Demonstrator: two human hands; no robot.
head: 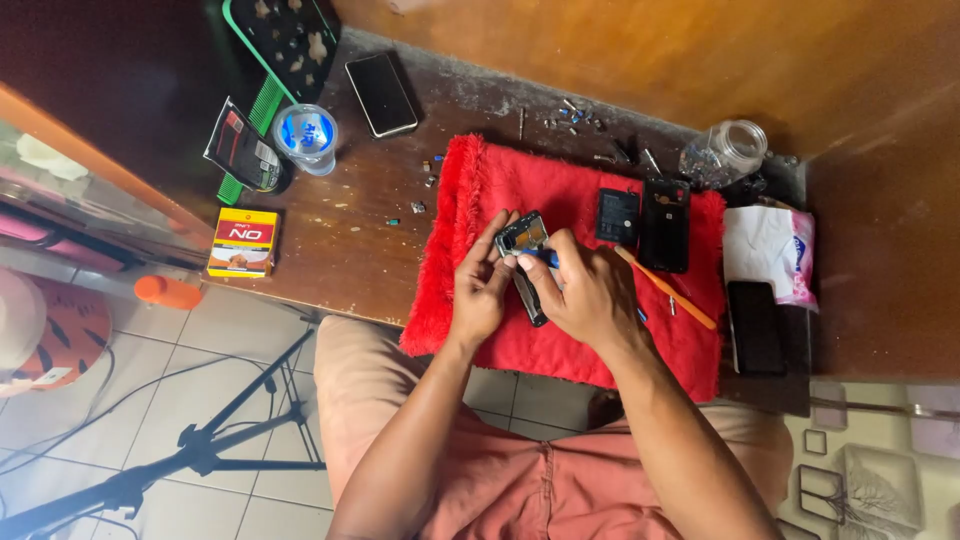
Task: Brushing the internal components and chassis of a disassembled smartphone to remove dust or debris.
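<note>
Phone frame (524, 262): an opened dark handset body, held between both hands just above the red fluffy cloth (480, 180).
Long axis: runs from the upper end near the left fingertips down toward the person's body, tilted slightly to the right at its lower end.
Left hand (480, 285): closed around the frame's left edge, fingers curled up its side and thumb toward its face; this hand carries the frame.
Right hand (590, 290): closed in a pinch on a blue-handled tool (545, 257), whose tip meets the frame near its upper end.
Nearer hand: both touch the frame; the left grips it along its length, the right reaches it only through the tool.
Direction from the hands: the frame lies between them, its upper end just beyond the fingertips, its lower end under the gap between the palms.
Right of the right hand: a black battery (617, 215) and a black back cover (666, 225) lie side by side on the cloth, with an orange stick (668, 290) slanting just below them.
Farther right: another dark phone (755, 327) beside a white packet (768, 250), and a clear jar (725, 153) beyond.
Beyond the left hand: small screws (415, 207) scattered on the wooden table (350, 240), a black phone (381, 94) well apart.
</note>
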